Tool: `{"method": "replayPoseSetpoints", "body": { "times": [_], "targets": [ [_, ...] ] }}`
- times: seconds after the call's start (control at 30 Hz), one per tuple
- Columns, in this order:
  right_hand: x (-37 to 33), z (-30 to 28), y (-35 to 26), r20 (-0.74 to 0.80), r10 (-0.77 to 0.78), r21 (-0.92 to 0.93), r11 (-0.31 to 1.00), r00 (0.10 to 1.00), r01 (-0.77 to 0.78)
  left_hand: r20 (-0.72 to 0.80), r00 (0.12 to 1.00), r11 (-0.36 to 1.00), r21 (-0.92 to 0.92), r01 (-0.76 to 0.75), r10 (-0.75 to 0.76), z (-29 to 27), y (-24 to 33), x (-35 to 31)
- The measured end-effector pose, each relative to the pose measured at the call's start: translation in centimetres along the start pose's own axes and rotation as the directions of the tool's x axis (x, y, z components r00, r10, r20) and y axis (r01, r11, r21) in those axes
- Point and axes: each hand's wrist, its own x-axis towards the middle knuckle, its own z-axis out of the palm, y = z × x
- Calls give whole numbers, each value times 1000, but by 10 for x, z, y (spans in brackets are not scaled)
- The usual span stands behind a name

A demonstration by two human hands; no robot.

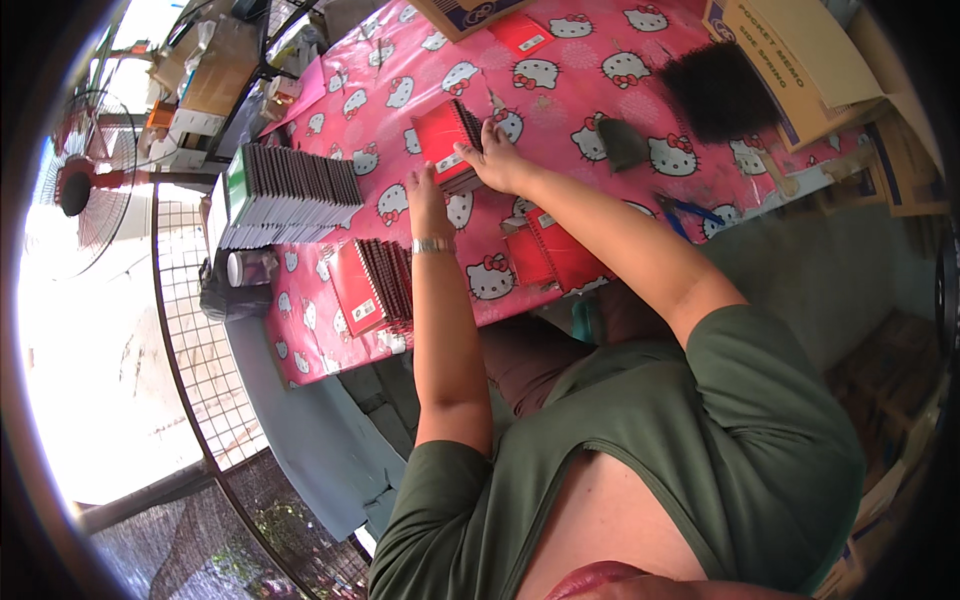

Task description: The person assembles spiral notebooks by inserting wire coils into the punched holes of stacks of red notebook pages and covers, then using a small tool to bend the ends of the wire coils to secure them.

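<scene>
Between my two hands stands a small stack of red spiral notebooks point(440, 135), its dark coils turned toward the right. My left hand point(424, 190) presses against the stack's near left side, fingers partly hidden by the wrist. Along the coiled right side lies my right hand point(494, 162), its thumb reaching over the top cover. To the left of my left forearm sits another stack of red spiral notebooks point(360, 285). A few red notebooks point(560, 250) lie by the near table edge, under my right forearm.
A tall stack of spiral notebooks point(290, 195) rises at the left of the pink patterned tablecloth point(590, 90). Blue-handled pliers point(690, 212), a dark green block point(622, 145), a black bristly bundle point(718, 92) and a cardboard box point(790, 70) occupy the right. A fan point(85, 185) stands far left.
</scene>
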Motion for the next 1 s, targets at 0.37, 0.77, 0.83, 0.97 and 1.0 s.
{"method": "replayPoseSetpoints", "body": {
  "times": [0.37,0.77,0.83,0.97,1.0],
  "targets": [
    [-118,126,-75,513,-242,636,752,823,-175,-73,990,969,209,130,-117,-232,13,-54],
    [-127,139,-125,664,-182,-236,869,725,434,35,996,993,94,78,-81,-236,3,-55],
    [-136,138,-127,581,-94,42,995,809,85,90,988,990,-44,133,-129,-244,1,-59],
    [-144,123,-134,422,-91,215,977,902,-2,244,969,946,-305,110,-34,-240,4,-86],
    [-153,115,-136,327,-155,112,986,932,124,234,972,937,-345,52,33,-232,5,-96]
  ]
}}
